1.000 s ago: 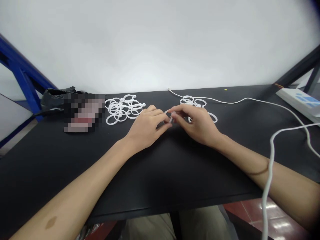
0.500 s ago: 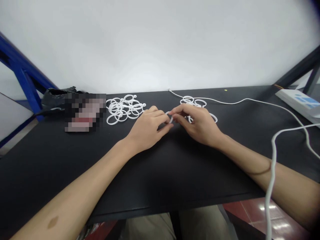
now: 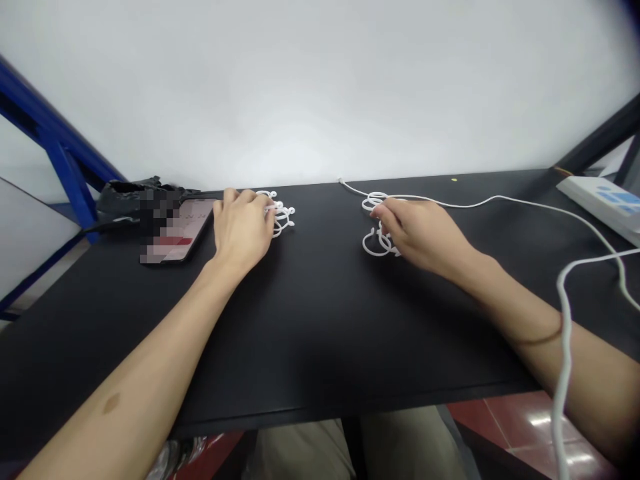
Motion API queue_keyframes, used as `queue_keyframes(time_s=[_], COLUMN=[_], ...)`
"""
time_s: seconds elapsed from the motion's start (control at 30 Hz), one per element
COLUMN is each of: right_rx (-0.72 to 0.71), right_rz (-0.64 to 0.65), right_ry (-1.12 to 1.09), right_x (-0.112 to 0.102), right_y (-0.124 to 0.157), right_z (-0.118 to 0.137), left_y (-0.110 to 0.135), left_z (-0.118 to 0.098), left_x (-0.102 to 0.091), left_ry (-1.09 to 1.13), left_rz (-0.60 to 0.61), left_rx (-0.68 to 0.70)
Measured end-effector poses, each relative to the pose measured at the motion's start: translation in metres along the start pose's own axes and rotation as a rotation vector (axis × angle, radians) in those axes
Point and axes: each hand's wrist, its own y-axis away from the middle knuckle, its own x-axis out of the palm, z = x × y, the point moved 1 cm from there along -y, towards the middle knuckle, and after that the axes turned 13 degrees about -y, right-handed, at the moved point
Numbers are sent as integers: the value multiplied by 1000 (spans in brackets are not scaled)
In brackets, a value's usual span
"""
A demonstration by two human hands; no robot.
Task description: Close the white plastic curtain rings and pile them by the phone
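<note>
My left hand [image 3: 243,227] lies palm down over a pile of white plastic rings [image 3: 281,215] at the back left of the black table [image 3: 310,320]. Its fingers are stretched across the pile and hide most of it. My right hand [image 3: 420,230] rests on a second cluster of white rings [image 3: 374,241] further right. Its fingers are curled together, with the tips pinched on a ring near the top of that cluster. About a hand's width of bare table separates the two hands.
A phone [image 3: 173,233] lies left of my left hand, beside a black bundle [image 3: 125,195]. A thin white cable [image 3: 500,199] runs along the back, and a thicker one [image 3: 565,333] hangs at the right. A white power strip [image 3: 600,203] sits far right. Blue frame bars [image 3: 60,157] stand at the left.
My hands were together at the table's middle, both pinching one ring. They have parted: the left moved onto the left pile, the right drew back onto the right cluster.
</note>
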Motion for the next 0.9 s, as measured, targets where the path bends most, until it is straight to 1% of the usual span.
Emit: queue_keyframes(time_s=[0.1, 0.17, 0.23, 0.3, 0.37, 0.43, 0.53, 0.67, 0.73, 0.8, 0.9], right_rx=[-18, -44, -69, -95, -111, -114, -109, -105, -104, -101, -113], right_rz=[72, 116, 156, 172, 167, 163, 145, 28, -28, -50, 14], right_ry=[-10, -42, -88, -162, -254, -333, -416, -437, -384, -297, -136], right_x=[5, 10, 14, 18, 20, 21, 21, 20, 19, 19, 19], right_y=[0, 0, 1, 2, 3, 5, 8, 6, 5, 3, 1], right_z=[1, 4, 8, 13, 16, 19, 21, 20, 17, 13, 7], left_y=[0, 2, 5, 10, 17, 21, 24, 22, 22, 22, 22], left_z=[0, -6, -17, -30, -43, -53, -57, -55, -54, -54, -55], left_x=[0, -4, -10, -15, -18, -19, -18, -16, -16, -17, -17], left_ry=[6, 62, 161, 270, 359, 407, 432, 436, 441, 451, 462], left_rz=[-28, -76, -97, -72, -1, 80, 146, 157, 159, 162, 166], left_rx=[-4, 44, 162, 328, 476, 550, 557, 526, 517, 514, 509])
